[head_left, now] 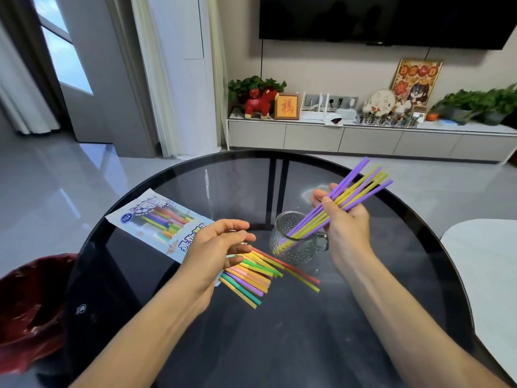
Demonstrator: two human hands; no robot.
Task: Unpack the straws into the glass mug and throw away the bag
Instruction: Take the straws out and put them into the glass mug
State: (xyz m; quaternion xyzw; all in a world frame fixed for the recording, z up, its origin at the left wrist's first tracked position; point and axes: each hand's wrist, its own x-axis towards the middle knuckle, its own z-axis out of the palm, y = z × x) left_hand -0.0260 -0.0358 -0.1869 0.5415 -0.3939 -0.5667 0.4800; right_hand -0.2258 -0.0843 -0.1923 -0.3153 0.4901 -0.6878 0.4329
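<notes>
A person's 2 bare arms reach over a round dark glass table (279,345). The right hand (342,217) grips a bundle of purple and yellow straws (361,189) around its middle. The bundle slants: lower ends down inside the glass mug (296,242), which stands just left of that hand, upper ends up and away to the right. The left hand (221,242) hovers with fingers loosely spread and holds nothing that can be seen. Under and just right of it lies a loose pile of mixed-colour straws (251,275) flat on the table, pointing toward the near right. The printed bag (156,222) lies flat beyond the left hand, to the far left. A red-lined bin (30,309) sits below the table's left edge. The pile looks nearer the left hand, the mug nearer the right.
</notes>
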